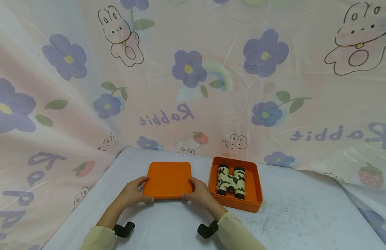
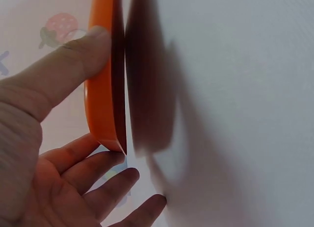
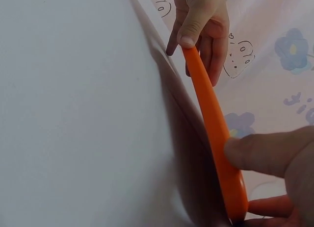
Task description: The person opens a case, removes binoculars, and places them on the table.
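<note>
Your left hand [image 1: 131, 193] grips the lid [image 1: 167, 180] near its 8 o'clock corner. The lid lies at 7 o'clock from the head view's centre, just above the table [image 1: 168, 225], over its shadow. Your right hand [image 1: 201, 193] grips its 4 o'clock corner. At the lid's 3 o'clock sits the box [image 1: 243, 205], binoculars [image 1: 231, 181] inside, toward its 9 o'clock side.

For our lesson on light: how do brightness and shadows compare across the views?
Head view: brightest, faint shadow on the table near the orange lid; left wrist view: dimmer, dark soft-edged shadow beside the lid; right wrist view: also dim, dark shadow along the lid.
</note>
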`<state>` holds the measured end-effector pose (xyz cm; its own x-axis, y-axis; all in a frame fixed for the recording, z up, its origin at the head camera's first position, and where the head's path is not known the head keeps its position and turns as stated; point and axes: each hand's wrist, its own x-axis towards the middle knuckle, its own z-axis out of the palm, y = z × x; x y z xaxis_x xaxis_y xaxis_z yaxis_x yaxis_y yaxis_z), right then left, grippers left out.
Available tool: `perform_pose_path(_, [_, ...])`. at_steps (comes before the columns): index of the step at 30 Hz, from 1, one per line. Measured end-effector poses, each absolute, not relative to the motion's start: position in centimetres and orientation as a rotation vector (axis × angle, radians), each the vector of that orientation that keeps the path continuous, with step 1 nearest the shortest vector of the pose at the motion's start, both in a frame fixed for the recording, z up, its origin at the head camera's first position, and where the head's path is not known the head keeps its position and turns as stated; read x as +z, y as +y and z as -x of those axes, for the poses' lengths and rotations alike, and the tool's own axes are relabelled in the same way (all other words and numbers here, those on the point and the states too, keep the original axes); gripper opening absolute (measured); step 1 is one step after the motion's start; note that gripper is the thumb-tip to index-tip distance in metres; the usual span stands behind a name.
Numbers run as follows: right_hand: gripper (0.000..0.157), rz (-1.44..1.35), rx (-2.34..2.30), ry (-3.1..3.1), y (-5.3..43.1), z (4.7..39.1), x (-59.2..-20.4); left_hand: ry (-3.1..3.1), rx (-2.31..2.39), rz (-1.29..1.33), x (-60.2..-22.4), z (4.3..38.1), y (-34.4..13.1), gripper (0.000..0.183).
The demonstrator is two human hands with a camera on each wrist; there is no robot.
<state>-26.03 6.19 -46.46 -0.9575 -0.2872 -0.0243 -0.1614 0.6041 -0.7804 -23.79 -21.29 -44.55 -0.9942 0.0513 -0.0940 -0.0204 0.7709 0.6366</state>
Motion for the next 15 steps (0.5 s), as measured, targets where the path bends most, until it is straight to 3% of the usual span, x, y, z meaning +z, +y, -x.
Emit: perform_pose_path(15, [0.068,0.359,-1.289,2.661,5.83,25.89,-46.59,2.840,0.995,0.004,-45.00,23.94,-21.42,0.090])
